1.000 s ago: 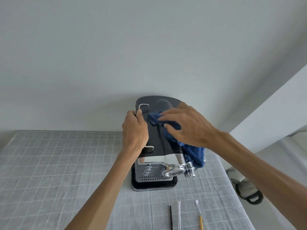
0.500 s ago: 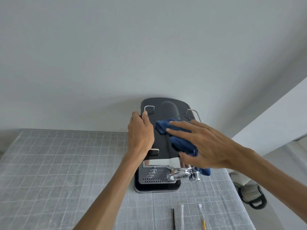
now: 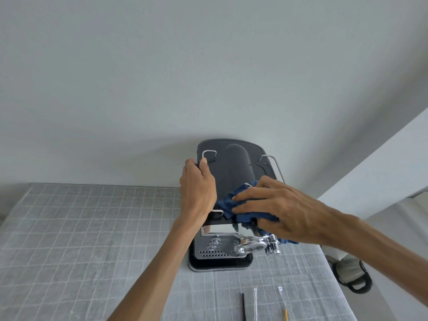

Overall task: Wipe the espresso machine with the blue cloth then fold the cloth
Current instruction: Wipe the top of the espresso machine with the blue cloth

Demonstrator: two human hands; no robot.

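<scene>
The espresso machine (image 3: 234,167) stands against the wall on the table, dark on top with a chrome front and a chrome portafilter (image 3: 251,246). My left hand (image 3: 196,188) grips the machine's left top edge by the thin metal rail. My right hand (image 3: 275,207) presses the crumpled blue cloth (image 3: 228,203) onto the front part of the top, fingers stretched over it and thumb tucked under the cloth's front edge. Part of the cloth hangs down the machine's right side, mostly hidden by my hand.
A grey grid-patterned cover (image 3: 81,239) lies over the table. Near the front edge lie a black stick (image 3: 243,306), a clear wrapped straw (image 3: 255,304) and a yellow-tipped pick (image 3: 284,309). A sandalled foot (image 3: 352,274) shows on the floor beyond the table's right edge.
My right hand has dragged the cloth from the back of the machine's top toward the front. My left hand has kept its grip on the left edge.
</scene>
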